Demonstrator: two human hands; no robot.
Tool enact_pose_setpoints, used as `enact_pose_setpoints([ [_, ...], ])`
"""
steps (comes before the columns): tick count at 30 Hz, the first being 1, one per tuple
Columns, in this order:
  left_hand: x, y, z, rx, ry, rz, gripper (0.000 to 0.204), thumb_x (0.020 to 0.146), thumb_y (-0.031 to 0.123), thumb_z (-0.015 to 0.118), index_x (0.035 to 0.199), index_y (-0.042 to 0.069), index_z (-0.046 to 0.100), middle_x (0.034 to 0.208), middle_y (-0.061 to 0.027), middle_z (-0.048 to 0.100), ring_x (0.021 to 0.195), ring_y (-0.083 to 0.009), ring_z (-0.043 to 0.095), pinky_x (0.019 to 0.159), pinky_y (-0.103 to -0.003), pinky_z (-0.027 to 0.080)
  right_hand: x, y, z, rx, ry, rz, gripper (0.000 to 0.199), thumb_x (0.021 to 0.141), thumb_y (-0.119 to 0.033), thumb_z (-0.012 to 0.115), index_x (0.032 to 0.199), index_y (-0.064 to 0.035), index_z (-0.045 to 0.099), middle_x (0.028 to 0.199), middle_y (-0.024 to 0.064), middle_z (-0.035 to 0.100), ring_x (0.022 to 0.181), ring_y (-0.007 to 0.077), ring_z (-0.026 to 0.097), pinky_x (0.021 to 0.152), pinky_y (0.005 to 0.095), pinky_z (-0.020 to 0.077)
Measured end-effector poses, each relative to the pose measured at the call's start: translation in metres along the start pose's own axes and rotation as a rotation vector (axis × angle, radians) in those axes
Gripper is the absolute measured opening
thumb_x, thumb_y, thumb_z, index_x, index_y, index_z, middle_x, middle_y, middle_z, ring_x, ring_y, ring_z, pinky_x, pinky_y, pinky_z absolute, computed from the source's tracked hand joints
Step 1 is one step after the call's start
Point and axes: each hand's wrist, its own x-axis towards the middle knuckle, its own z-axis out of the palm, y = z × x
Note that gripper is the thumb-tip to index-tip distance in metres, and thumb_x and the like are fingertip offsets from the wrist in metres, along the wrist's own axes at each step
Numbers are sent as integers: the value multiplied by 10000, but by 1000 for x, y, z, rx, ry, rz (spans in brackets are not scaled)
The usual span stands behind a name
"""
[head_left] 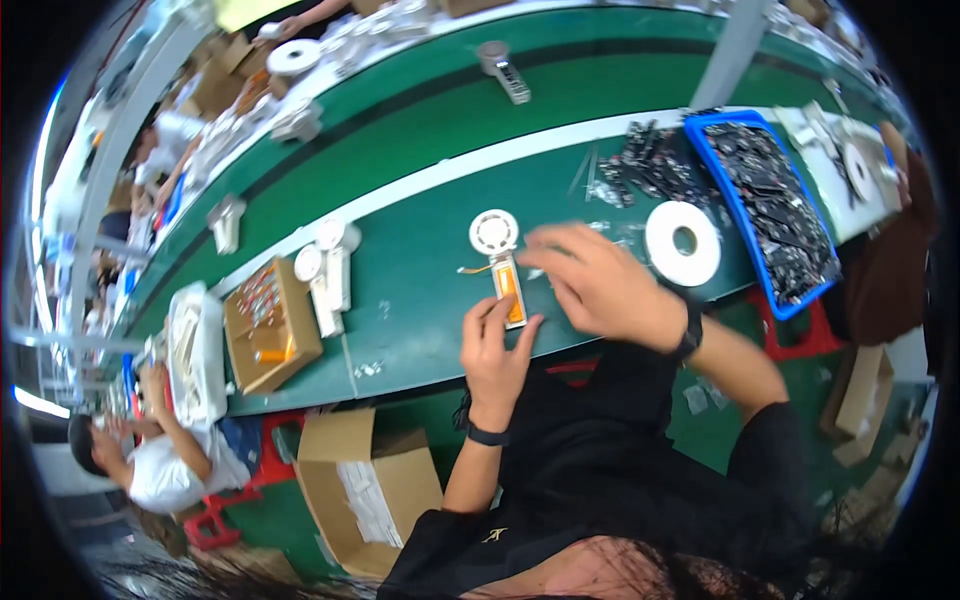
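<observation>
On the green bench in front of me lies a white handheld fan body (507, 268) with a round slotted head and an open handle. An orange battery (508, 284) sits in the handle, and thin coloured wires stick out to the left near the neck. My left hand (492, 352) grips the lower end of the handle between thumb and fingers. Slightly blurred, my right hand (607, 285) hovers just right of the fan's neck, fingers apart; I see nothing held in it, though its fingertips are hard to make out.
To the right are a white tape roll (683, 243), a heap of black parts (655, 165) and a blue tray (712, 165) of dark parts. White fan pieces (334, 275) and a cardboard box (300, 340) of wired parts stand left. A conveyor (400, 130) runs behind; a co-worker (180, 465) sits left.
</observation>
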Motion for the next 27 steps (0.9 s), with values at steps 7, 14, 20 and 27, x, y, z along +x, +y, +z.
enact_pose_setpoints([
  [7,0,1,10,-79,20,-16,452,764,98,975,1140,28,734,1188,-119,640,785,-189,603,664,-303,526,-107,24,-23,-423,508,477,164,894,-21,722,1054,-41,751,1094,128,742,946,334,706,794,397,567],
  [14,-5,-1,13,-17,30,24,386,777,93,964,1080,39,731,1215,-131,642,822,-207,648,652,-311,534,-89,74,-65,-277,281,687,160,908,-103,751,1045,-22,759,1046,145,745,843,239,711,673,360,546],
  [20,-8,-4,17,-15,61,54,377,783,88,953,1077,31,723,1223,-142,648,886,-225,674,648,-304,539,-59,140,-81,-505,196,842,280,881,-216,811,1102,-56,744,1044,190,730,913,370,710,802,456,558],
  [27,-5,5,7,-155,32,-17,320,827,37,876,1090,23,695,1203,-161,645,957,-251,667,711,-314,551,-103,47,-54,-542,82,643,407,852,-212,853,1182,-31,698,1135,152,712,1060,356,654,926,437,526],
])
